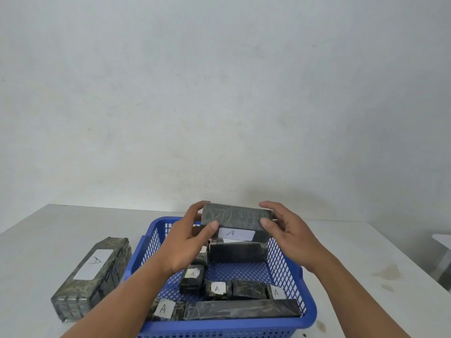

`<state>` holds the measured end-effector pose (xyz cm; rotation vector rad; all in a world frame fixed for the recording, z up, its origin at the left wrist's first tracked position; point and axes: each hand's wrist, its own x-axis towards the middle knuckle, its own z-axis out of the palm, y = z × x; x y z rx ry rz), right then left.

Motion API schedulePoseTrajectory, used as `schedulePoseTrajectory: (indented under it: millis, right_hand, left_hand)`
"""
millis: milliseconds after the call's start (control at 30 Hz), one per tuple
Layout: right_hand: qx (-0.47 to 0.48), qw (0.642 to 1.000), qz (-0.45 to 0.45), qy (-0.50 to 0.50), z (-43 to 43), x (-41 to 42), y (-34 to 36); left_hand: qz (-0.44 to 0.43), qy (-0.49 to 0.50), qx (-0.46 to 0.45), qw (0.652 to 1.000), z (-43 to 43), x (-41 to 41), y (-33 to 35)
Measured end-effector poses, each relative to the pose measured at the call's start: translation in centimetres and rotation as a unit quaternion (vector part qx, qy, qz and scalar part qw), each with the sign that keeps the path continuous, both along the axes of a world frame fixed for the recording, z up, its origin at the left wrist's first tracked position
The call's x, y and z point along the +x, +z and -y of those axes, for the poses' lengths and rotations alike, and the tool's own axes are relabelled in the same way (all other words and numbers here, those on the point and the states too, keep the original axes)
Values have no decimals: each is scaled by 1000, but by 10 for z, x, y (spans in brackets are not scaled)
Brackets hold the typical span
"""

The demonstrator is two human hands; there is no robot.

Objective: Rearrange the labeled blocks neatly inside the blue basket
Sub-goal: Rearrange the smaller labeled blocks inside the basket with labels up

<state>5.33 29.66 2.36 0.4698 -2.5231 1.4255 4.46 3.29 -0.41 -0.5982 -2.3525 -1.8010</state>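
Note:
A blue mesh basket (288, 323) stands on the white table in front of me. Both hands hold one long dark block (238, 219) with a white "A" label above the basket's far end: my left hand (189, 242) grips its left end, my right hand (289, 230) its right end. Beneath it another long dark block (238, 252) rests in the basket. Several small labeled blocks (217, 287) lie on the basket floor, and a long block (241, 309) lies along the near wall. A large labeled block (94, 274) lies on the table left of the basket.
The white table (366, 252) ends against a pale wall behind the basket. A few stains (388, 273) mark the tabletop at the right. The corner of a grey surface (443, 259) shows at the far right edge.

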Motion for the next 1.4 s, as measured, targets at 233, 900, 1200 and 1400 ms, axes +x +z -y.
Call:
schedulePoseTrajectory:
  millis: [233,900,1200,1400]
  right_hand:
    - [7,999,0,-36,8,-1,0]
    - [429,902,-17,36,12,3,-10]
    - [533,845,-28,-14,25,0,-23]
    - [549,835,-14,-22,31,-6,-22]
  left_hand:
    - [-49,63,-51,995,0,1,1]
    - [17,117,-256,959,4,-6,-13]
    - [19,77,-327,942,3,-10,-21]
    - [-17,95,-401,911,-1,-12,-27]
